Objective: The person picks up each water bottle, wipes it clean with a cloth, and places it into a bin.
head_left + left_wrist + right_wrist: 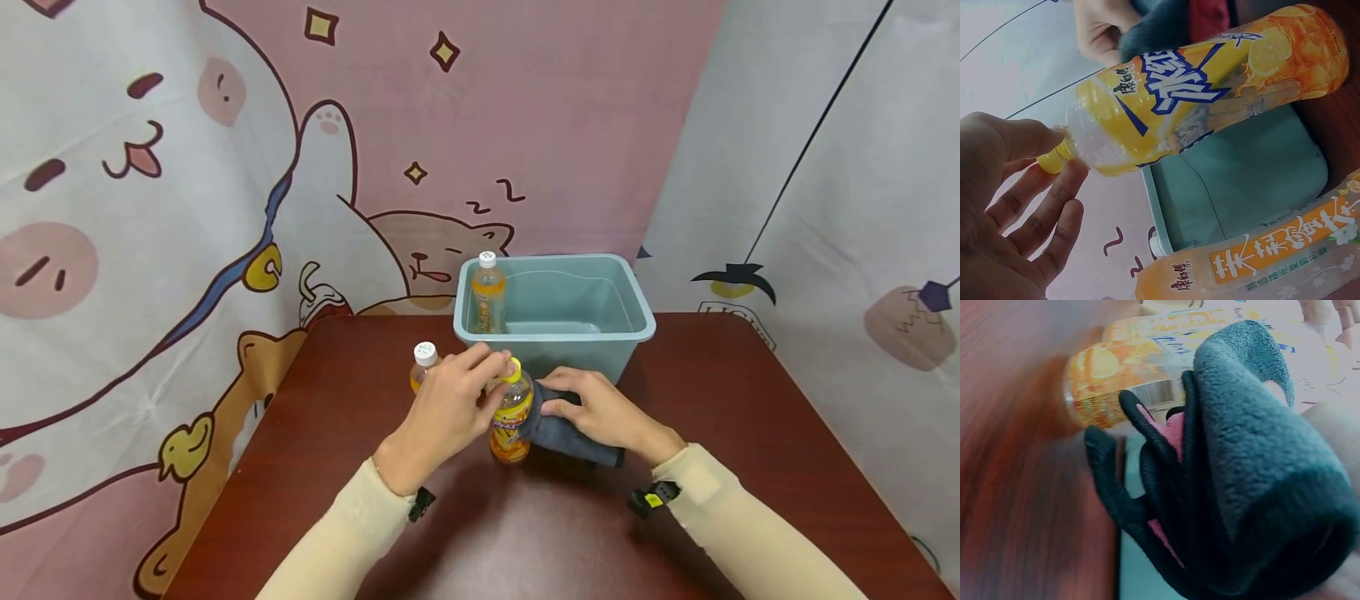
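Observation:
By its yellow cap, my left hand (450,402) pinches a plastic iced-tea bottle (512,419) between thumb and fingers; the left wrist view shows the grip at the cap. The bottle stands close to upright on the table and holds little clear liquid that I can make out behind its orange and yellow label. My right hand (600,410) grips a folded dark grey cloth (573,442) with pink inside its folds (1174,434). This cloth touches the bottle's right side. A second bottle with a white cap (425,354) stands left of it, mostly hidden by my left hand.
Behind the hands stands a blue-green plastic bin (555,337), with another white-capped bottle (489,292) upright in its left end. A dark red-brown table (360,500) bears everything. A printed cartoon curtain (540,125) hangs at the back and sides.

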{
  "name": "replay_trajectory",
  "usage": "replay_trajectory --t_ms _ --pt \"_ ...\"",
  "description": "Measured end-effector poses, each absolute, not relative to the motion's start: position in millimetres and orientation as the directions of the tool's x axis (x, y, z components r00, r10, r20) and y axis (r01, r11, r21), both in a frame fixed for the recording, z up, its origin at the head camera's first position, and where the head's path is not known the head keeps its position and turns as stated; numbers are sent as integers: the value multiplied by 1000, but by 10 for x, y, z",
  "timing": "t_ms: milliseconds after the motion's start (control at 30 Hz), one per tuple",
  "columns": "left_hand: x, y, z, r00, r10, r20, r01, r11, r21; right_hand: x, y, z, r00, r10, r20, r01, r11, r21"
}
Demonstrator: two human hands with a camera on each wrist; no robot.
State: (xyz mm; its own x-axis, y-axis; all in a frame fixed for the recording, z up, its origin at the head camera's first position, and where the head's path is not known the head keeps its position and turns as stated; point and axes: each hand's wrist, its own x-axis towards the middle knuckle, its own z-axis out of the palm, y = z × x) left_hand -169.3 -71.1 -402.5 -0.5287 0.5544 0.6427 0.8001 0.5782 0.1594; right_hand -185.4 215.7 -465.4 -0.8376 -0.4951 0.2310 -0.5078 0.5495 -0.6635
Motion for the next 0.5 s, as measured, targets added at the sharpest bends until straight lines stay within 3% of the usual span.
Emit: replay_trajectory --t_ms 500 --pt "-1695 -702 -4024 -539 558 631 797 580 167 -1809 2117 -4302 -829 -405 385 -555 518 -650"
